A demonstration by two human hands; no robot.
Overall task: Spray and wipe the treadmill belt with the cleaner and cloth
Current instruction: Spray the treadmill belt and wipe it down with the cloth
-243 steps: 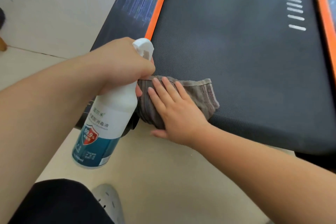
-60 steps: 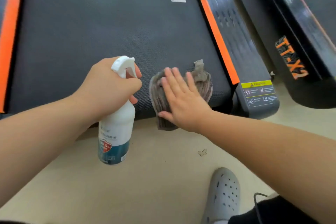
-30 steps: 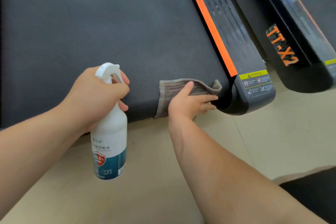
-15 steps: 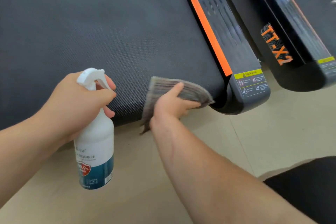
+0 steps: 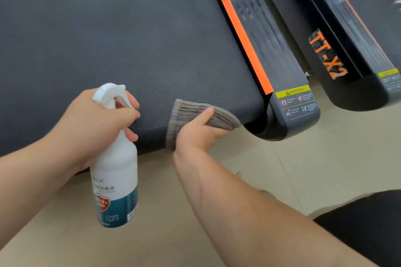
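Here, the treadmill belt (image 5: pixel 108 39) is seen stretching away and leftward from its near edge. The cleaner bottle (image 5: pixel 117 180) is gripped at the neck by the left hand (image 5: pixel 95 123), just left of the cloth (image 5: pixel 191 112), which is pinched over that edge by the right hand (image 5: pixel 197 134).

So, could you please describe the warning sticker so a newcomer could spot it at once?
Find the dark treadmill belt and follow its orange strip down to the black end cap. The warning sticker lies on that cap, right of the striped cloth. Its yellow WARNING header over white pictograms is fully in view, unlike the cut-off yellow label on the next machine.
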